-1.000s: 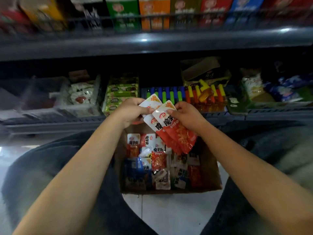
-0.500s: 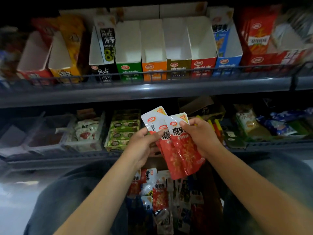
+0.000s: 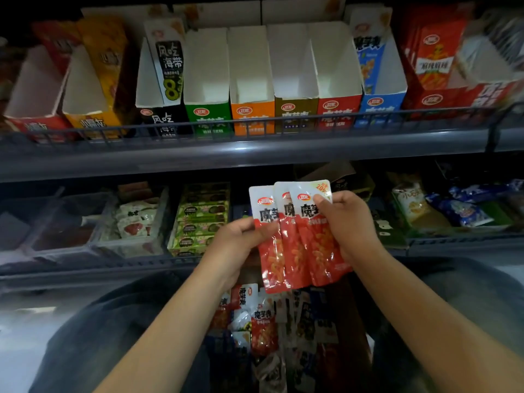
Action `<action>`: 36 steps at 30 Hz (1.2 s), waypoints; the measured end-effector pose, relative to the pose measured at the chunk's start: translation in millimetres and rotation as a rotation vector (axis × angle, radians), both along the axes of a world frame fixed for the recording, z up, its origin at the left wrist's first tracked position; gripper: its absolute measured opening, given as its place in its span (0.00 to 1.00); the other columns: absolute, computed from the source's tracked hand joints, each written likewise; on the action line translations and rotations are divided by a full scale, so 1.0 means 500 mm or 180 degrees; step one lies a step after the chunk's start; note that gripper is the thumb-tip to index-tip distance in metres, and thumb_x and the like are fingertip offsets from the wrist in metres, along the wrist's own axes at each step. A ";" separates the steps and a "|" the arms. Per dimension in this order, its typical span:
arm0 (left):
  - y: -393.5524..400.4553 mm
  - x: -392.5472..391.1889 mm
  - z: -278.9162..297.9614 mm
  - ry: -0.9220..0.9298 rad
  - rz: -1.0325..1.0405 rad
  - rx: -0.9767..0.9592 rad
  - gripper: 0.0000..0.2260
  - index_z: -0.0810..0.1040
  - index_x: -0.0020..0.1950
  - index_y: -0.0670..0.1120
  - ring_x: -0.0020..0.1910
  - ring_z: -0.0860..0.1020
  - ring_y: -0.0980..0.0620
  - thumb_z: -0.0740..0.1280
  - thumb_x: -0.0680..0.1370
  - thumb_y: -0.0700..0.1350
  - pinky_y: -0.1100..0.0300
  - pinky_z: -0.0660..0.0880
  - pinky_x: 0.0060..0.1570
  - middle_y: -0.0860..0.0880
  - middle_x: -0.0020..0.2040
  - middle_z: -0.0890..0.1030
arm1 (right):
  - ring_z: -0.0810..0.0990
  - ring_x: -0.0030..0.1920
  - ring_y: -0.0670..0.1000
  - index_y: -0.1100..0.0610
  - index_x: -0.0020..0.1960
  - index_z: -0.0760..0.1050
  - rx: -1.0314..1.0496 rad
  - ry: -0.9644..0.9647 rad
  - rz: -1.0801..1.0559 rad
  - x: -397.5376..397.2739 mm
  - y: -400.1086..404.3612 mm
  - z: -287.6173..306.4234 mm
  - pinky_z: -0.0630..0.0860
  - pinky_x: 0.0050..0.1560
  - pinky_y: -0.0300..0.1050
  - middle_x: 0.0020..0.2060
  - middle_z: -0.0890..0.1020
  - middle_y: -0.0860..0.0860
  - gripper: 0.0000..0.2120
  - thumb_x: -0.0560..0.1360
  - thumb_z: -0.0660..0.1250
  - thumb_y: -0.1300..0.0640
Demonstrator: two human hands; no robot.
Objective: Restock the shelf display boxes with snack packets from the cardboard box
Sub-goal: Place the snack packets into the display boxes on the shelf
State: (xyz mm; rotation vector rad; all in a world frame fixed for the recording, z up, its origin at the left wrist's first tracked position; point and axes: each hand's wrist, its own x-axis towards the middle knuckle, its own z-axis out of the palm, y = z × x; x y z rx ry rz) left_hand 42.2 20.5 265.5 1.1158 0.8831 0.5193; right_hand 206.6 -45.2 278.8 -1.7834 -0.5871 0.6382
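Three red-and-white snack packets are fanned upright in front of the lower shelf. My left hand pinches their left edge; my right hand grips them from the right, thumb on the front packet. Below, between my knees, the cardboard box holds several mixed packets. On the upper shelf stand open display boxes: green, orange, brown and red look empty inside; the blue one holds packets.
A wire rail fronts the upper shelf. More display boxes flank the row, black at left, red at right. The lower shelf carries clear bins, green packs and bagged snacks. My jeans-clad knees frame the carton.
Both hands have lifted the red packets up from the box and straightened them into an upright fan. My view has tilted up, bringing the upper shelf's display boxes into sight.
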 end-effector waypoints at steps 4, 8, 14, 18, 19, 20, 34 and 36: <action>-0.019 0.007 -0.007 0.0140 -0.0138 0.0058 0.13 0.82 0.50 0.43 0.42 0.84 0.47 0.74 0.67 0.43 0.54 0.79 0.43 0.45 0.45 0.85 | 0.83 0.38 0.50 0.53 0.39 0.72 0.0048 -0.0071 -0.0069 -0.028 0.002 -0.009 0.81 0.45 0.56 0.35 0.83 0.50 0.09 0.76 0.66 0.52; -0.020 0.007 -0.010 0.0080 -0.0067 -0.0026 0.07 0.82 0.50 0.43 0.38 0.84 0.50 0.71 0.72 0.41 0.57 0.78 0.38 0.45 0.43 0.85 | 0.83 0.36 0.49 0.52 0.35 0.72 0.0093 -0.0281 0.0003 -0.037 0.003 -0.012 0.82 0.41 0.52 0.33 0.82 0.49 0.12 0.77 0.65 0.52; -0.017 0.015 -0.016 -0.0007 -0.0075 0.0059 0.16 0.81 0.52 0.42 0.45 0.83 0.46 0.73 0.67 0.48 0.51 0.78 0.49 0.44 0.46 0.85 | 0.82 0.36 0.46 0.50 0.40 0.70 0.0038 -0.0311 0.0039 -0.046 0.006 -0.038 0.80 0.35 0.44 0.37 0.82 0.49 0.08 0.76 0.66 0.50; -0.015 0.017 -0.012 0.0081 -0.0186 0.0270 0.10 0.81 0.53 0.42 0.45 0.83 0.49 0.69 0.74 0.45 0.55 0.79 0.43 0.46 0.46 0.85 | 0.83 0.37 0.50 0.50 0.35 0.71 0.0136 -0.0100 -0.0049 -0.053 0.008 -0.032 0.81 0.40 0.50 0.32 0.81 0.48 0.11 0.74 0.68 0.51; -0.015 0.017 -0.011 0.0158 -0.0221 0.0397 0.10 0.81 0.54 0.43 0.45 0.83 0.49 0.69 0.75 0.44 0.56 0.80 0.43 0.46 0.46 0.85 | 0.83 0.37 0.49 0.50 0.36 0.72 0.0136 -0.0057 -0.0094 -0.053 0.010 -0.033 0.81 0.40 0.49 0.33 0.81 0.48 0.10 0.74 0.69 0.50; -0.015 0.017 -0.011 0.0244 -0.0254 0.0552 0.09 0.81 0.54 0.44 0.45 0.83 0.50 0.69 0.75 0.44 0.57 0.80 0.43 0.47 0.47 0.85 | 0.83 0.37 0.48 0.51 0.38 0.73 0.0120 -0.0002 -0.0137 -0.052 0.012 -0.036 0.82 0.40 0.48 0.35 0.82 0.48 0.09 0.72 0.70 0.50; 0.007 0.016 -0.013 0.0503 0.0367 0.0950 0.08 0.78 0.56 0.46 0.48 0.82 0.54 0.62 0.80 0.42 0.59 0.79 0.46 0.50 0.50 0.84 | 0.79 0.51 0.45 0.49 0.65 0.71 -0.0317 -0.0668 0.1609 -0.048 -0.001 -0.035 0.76 0.48 0.36 0.51 0.80 0.44 0.15 0.80 0.58 0.49; -0.004 0.025 -0.017 0.0570 0.0399 0.1113 0.09 0.76 0.57 0.48 0.50 0.81 0.51 0.57 0.82 0.46 0.49 0.78 0.53 0.49 0.51 0.82 | 0.78 0.52 0.43 0.47 0.71 0.64 -0.0271 -0.0897 0.1635 -0.055 0.001 -0.038 0.74 0.47 0.33 0.54 0.79 0.45 0.20 0.80 0.55 0.47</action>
